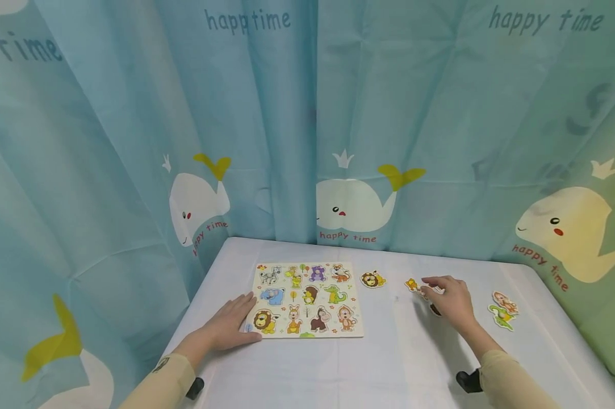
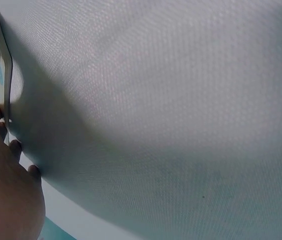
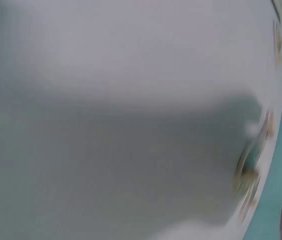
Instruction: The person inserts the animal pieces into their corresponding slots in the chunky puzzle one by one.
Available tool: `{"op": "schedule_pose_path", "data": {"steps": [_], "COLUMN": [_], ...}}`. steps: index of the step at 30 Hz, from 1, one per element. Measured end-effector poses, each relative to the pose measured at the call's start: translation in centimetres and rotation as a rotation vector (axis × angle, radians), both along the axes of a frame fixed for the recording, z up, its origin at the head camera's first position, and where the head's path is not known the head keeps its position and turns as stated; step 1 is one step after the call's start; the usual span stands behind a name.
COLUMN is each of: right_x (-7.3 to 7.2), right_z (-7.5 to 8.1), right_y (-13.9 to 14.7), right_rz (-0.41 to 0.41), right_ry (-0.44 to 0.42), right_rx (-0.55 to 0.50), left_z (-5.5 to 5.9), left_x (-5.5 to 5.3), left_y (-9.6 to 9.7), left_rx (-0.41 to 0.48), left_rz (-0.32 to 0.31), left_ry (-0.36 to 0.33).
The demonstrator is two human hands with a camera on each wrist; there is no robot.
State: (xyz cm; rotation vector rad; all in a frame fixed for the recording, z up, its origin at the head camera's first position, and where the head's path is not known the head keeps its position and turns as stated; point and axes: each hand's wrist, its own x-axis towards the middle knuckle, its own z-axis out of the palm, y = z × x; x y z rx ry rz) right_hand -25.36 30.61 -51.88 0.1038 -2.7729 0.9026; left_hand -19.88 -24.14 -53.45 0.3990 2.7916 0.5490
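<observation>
A pale puzzle board point(image 1: 307, 337) printed with cartoon animals lies on the white table. My left hand point(image 1: 231, 322) rests at its lower left corner, thumb along the near edge and fingers on the left side. In the left wrist view the thumb and fingertips touch the rim of the board point(image 2: 7, 75). My right hand point(image 1: 451, 301) hovers over several small animal pieces, thumb and index finger apart. A small orange piece point(image 1: 411, 284) lies just beyond its fingertips. A dark brown piece point(image 1: 435, 310) is partly hidden beneath the hand.
A lion piece point(image 1: 372, 279) lies right of the board. Farther right, a monkey piece point(image 1: 505, 302) touches a green crocodile piece point(image 1: 502, 318). A blue curtain point(image 1: 287, 142) with whales hangs behind the table point(image 1: 348, 375). The right wrist view is blurred.
</observation>
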Motion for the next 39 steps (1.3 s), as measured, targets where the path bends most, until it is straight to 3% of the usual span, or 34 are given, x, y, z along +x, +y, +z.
{"op": "schedule_pose_path", "data": {"steps": [4,10,25,39], "right_x": [0.4,0.9,1.0,0.8], "right_z": [-0.2,-0.8,-2.5,-2.5], "right_y": [2.5,4.7,6.3,6.4], "right_rz": [-0.031,-0.008,0.004,0.026], "right_ry": [-0.1,-0.205,-0.266,-0.256], "right_rx": [0.011,0.021,0.012,0.012], "left_z": [0.2,0.2,0.5,0.7], "left_x": [0.1,0.3,0.4,0.5], "left_y": [-0.1,-0.1,0.0,0.1], "left_rx": [0.002,0.005,0.004,0.02], "left_rz": [0.004,0.006,-0.009,-0.01], "left_ry": [-0.003,-0.001,0.006,0.004]}}
